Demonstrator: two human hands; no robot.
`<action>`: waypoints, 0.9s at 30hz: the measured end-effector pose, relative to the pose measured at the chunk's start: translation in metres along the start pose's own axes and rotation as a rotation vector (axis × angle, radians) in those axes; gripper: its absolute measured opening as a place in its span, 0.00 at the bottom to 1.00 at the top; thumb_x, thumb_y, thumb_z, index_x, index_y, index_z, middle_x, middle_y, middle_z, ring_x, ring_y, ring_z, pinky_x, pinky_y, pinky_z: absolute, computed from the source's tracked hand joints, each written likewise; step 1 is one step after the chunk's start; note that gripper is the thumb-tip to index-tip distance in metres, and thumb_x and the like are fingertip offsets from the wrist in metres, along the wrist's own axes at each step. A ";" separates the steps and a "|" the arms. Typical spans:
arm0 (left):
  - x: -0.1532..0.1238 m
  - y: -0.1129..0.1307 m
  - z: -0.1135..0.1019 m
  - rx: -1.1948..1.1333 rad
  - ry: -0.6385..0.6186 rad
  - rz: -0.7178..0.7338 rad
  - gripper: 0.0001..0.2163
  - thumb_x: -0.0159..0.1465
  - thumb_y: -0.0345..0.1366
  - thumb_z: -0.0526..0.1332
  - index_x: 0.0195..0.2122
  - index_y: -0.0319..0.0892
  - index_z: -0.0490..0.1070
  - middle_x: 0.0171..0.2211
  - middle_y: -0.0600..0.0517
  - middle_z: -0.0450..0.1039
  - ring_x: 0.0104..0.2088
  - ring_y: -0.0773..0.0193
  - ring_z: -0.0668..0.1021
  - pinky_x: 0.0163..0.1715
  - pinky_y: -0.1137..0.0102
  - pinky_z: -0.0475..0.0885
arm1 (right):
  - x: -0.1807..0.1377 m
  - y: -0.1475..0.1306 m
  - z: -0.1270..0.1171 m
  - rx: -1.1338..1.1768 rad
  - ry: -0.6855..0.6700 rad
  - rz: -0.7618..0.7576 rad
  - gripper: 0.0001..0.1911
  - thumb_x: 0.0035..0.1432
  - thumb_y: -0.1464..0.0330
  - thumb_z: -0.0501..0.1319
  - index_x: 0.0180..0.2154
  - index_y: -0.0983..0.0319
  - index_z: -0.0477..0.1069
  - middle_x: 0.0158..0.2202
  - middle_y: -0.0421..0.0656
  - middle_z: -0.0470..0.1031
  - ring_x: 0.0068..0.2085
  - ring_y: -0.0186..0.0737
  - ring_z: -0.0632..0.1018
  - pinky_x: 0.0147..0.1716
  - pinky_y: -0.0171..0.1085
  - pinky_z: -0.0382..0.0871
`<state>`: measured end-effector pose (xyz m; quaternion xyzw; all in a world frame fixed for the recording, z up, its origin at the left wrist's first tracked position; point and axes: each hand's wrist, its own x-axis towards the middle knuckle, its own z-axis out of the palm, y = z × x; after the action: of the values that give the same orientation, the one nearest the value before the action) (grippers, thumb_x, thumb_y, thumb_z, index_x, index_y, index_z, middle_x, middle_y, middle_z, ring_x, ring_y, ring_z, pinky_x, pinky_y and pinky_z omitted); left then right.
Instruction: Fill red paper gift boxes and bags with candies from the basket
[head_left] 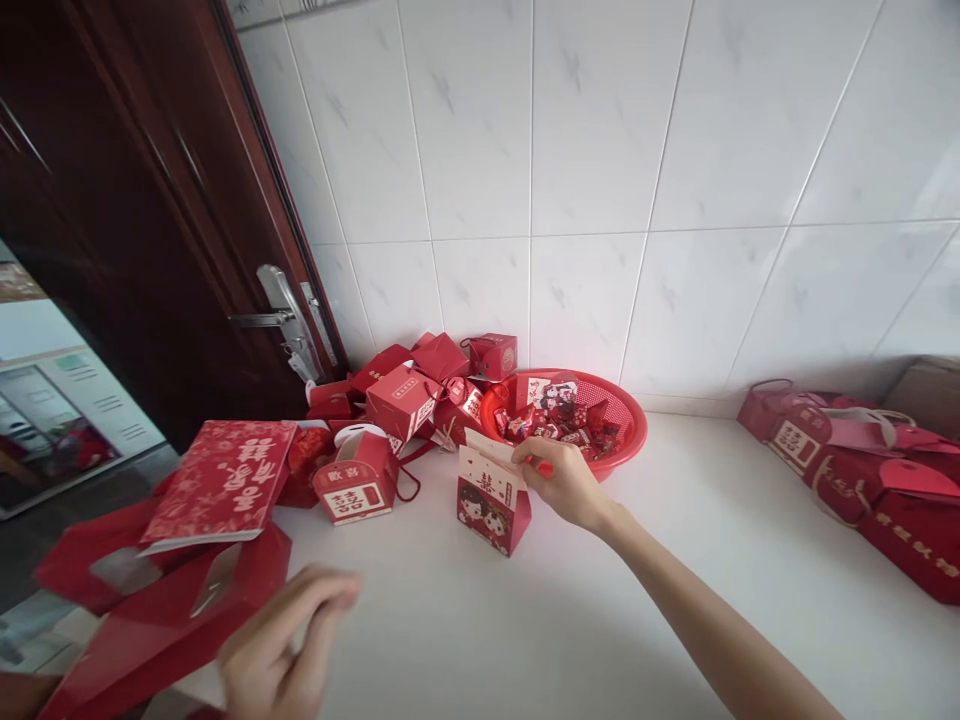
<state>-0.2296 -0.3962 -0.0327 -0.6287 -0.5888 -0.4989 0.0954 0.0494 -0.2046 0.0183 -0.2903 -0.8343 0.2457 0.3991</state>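
Observation:
My right hand [559,478] pinches the top edge of a small wedding candy box [487,508]. The box stands upright on the white surface, with a cartoon couple on its cream and red front. My left hand [289,640], a little blurred, hovers at the lower left with its fingers curled and thumb near the index finger; nothing shows in its grip. Behind the box is a red plastic basket [628,440] with wrapped candies [559,425] inside. To the left of the held box sits another red candy box [356,495] with a white label.
More red boxes [401,400] are heaped against the tiled wall [480,150]. A red patterned booklet [225,475] lies on red bags [180,610] at the left. On the right are several red gift bags [847,455]. A dark door [150,200] with a metal handle [281,310] stands at the left.

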 end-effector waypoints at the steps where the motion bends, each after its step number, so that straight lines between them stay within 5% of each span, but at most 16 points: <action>1: 0.019 0.009 0.015 -0.042 -0.010 0.030 0.08 0.62 0.32 0.59 0.32 0.49 0.78 0.34 0.53 0.78 0.35 0.61 0.80 0.37 0.70 0.77 | 0.000 -0.001 -0.001 0.009 -0.012 -0.006 0.10 0.57 0.77 0.56 0.34 0.60 0.73 0.35 0.41 0.80 0.35 0.37 0.78 0.36 0.34 0.69; 7: 0.121 0.043 0.087 -0.231 -0.361 0.001 0.14 0.65 0.43 0.57 0.37 0.46 0.82 0.53 0.46 0.74 0.53 0.54 0.76 0.53 0.63 0.72 | -0.001 -0.003 -0.009 0.068 -0.069 -0.026 0.11 0.57 0.79 0.56 0.33 0.61 0.74 0.34 0.41 0.79 0.34 0.36 0.78 0.37 0.34 0.70; 12: 0.148 0.044 0.112 -0.303 -0.643 0.012 0.15 0.65 0.43 0.57 0.33 0.42 0.80 0.38 0.47 0.79 0.41 0.58 0.79 0.44 0.67 0.73 | 0.002 0.009 -0.025 0.069 -0.009 -0.052 0.09 0.56 0.78 0.59 0.33 0.61 0.75 0.35 0.42 0.79 0.36 0.36 0.78 0.37 0.34 0.71; 16: 0.164 0.045 0.111 -0.314 -0.769 0.029 0.14 0.62 0.43 0.58 0.25 0.42 0.76 0.41 0.47 0.79 0.42 0.57 0.78 0.43 0.68 0.72 | 0.007 0.029 -0.053 0.019 0.122 0.054 0.09 0.56 0.77 0.58 0.32 0.61 0.75 0.35 0.43 0.80 0.35 0.37 0.79 0.35 0.34 0.73; 21: 0.206 0.058 0.117 -0.438 -0.894 -0.055 0.16 0.60 0.46 0.55 0.22 0.41 0.70 0.43 0.46 0.80 0.44 0.55 0.79 0.46 0.65 0.73 | 0.006 0.056 -0.080 -0.143 0.072 0.225 0.08 0.56 0.75 0.59 0.33 0.61 0.76 0.35 0.42 0.81 0.35 0.39 0.79 0.36 0.36 0.72; 27: 0.247 0.059 0.185 -0.262 -1.233 -0.017 0.15 0.56 0.47 0.60 0.33 0.41 0.77 0.36 0.48 0.81 0.39 0.56 0.80 0.42 0.70 0.72 | 0.004 0.071 -0.073 -0.316 -0.096 0.330 0.07 0.55 0.74 0.62 0.34 0.58 0.78 0.34 0.41 0.81 0.36 0.40 0.79 0.32 0.34 0.65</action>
<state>-0.1317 -0.1226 0.0883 -0.8026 -0.4745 -0.1137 -0.3432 0.1265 -0.1384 0.0160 -0.4697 -0.8216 0.1876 0.2631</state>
